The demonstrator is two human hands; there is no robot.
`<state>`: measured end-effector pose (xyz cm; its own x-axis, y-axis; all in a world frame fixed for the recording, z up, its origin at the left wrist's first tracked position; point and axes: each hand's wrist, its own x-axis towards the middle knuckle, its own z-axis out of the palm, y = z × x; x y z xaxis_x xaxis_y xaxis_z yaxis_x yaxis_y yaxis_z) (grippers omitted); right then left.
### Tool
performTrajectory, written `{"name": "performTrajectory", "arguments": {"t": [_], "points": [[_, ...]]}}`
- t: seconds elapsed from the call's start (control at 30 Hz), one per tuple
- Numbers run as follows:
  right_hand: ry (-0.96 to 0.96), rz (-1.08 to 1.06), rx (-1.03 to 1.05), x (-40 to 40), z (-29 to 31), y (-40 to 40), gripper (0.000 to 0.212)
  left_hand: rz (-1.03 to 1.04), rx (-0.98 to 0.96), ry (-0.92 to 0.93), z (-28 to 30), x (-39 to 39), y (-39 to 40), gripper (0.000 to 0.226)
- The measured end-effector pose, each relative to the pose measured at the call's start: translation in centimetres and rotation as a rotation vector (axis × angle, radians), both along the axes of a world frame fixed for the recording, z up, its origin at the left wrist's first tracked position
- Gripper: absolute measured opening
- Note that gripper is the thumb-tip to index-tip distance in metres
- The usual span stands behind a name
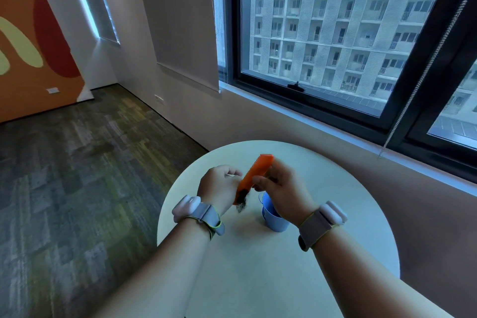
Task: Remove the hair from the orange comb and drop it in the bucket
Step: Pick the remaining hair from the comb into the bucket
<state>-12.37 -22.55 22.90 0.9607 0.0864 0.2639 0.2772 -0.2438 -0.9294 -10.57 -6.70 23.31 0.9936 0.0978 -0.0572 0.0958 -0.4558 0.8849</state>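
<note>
Round and pale, one table fills the lower middle of the head view, set close under a dark-framed window with a single bead cord hanging at its right. Beyond the table lie grey-green carpet and an orange painted wall panel.

Two hands work above the tabletop, each wrist carrying one strapped band with a white block on it: the left band and the right band. One orange comb is held tilted between the hands, its far end raised toward the window and its near end low. The left hand has its fingers curled round the comb's lower part from the left. The right hand sits against the comb's right side with thumb and fingers bent together at the teeth; whether they pinch strands or the comb itself cannot be told.

One dark tuft of hair clings to the comb's lowest end, hanging just above the table.

One small blue bucket stands on the table just right of the tuft. The right hand and wrist cover much of its rim, so its inside is mostly hidden.
</note>
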Motion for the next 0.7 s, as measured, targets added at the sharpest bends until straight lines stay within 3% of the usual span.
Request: {"name": "performTrajectory", "arguments": {"t": [0.1, 0.17, 0.23, 0.4, 0.5, 0.7], "points": [[0.022, -0.019, 0.106, 0.3, 0.3, 0.0, 0.022, -0.001, -0.171, 0.001, 0.7, -0.2, -0.5, 0.023], [0.031, 0.003, 0.134, 0.3, 0.5, 0.0, 0.026, 0.031, -0.439, 0.112, 1.4, -0.4, -0.8, 0.027], [0.035, 0.022, 0.155, 0.4, 0.6, -0.1, 0.028, 0.057, -0.559, 0.198, 1.7, -0.6, -0.7, 0.024], [0.026, 0.003, 0.210, 0.1, 1.2, -0.5, 0.028, -0.116, -0.384, 0.160, 1.7, -1.0, -0.6, 0.019], [-0.002, -0.001, 0.251, 0.0, 1.4, -1.0, 0.026, -0.280, -0.445, 0.166, 1.9, -1.7, -0.7, 0.023], [-0.050, -0.063, 0.152, 0.2, 1.7, -1.2, 0.040, -0.351, -0.570, 0.223, 1.7, -2.0, -0.4, 0.034]]}}
